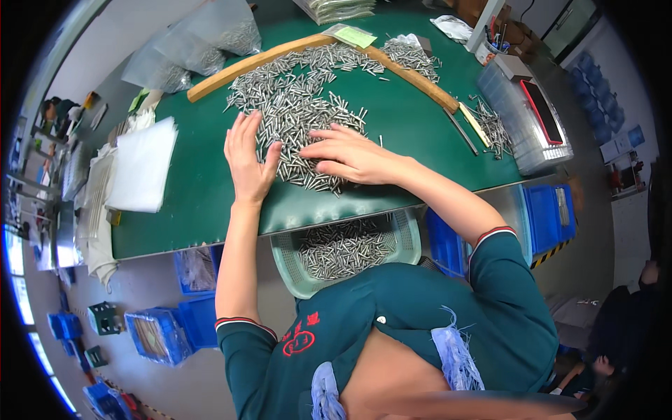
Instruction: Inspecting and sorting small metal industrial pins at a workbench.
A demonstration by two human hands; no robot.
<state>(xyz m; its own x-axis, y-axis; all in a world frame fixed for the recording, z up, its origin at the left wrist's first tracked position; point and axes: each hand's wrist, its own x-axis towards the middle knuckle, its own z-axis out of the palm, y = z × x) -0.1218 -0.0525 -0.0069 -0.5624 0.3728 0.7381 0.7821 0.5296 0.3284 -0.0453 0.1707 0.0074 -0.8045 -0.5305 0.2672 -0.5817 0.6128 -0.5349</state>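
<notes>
A heap of small silver metal pins (301, 119) is spread over the green table (196, 189). At the heap's left edge rests my left hand (248, 157), its fingers stretched out and its thumb apart, touching the pins. Opposite it, my right hand (353, 155) lies over the right side of the heap with fingers spread. Neither hand grips anything. Below the table's front edge, a pale green plastic basket (283, 262) holds more of the same pins.
Two wooden strips (259, 61) form an angle behind the heap. Clear bags of metal parts (203, 45) stand at the back left. White sheets (143, 164) lie on the left. On the right, a phone (541, 112) rests on a clear plastic box (507, 115); blue bins (553, 217) stand below.
</notes>
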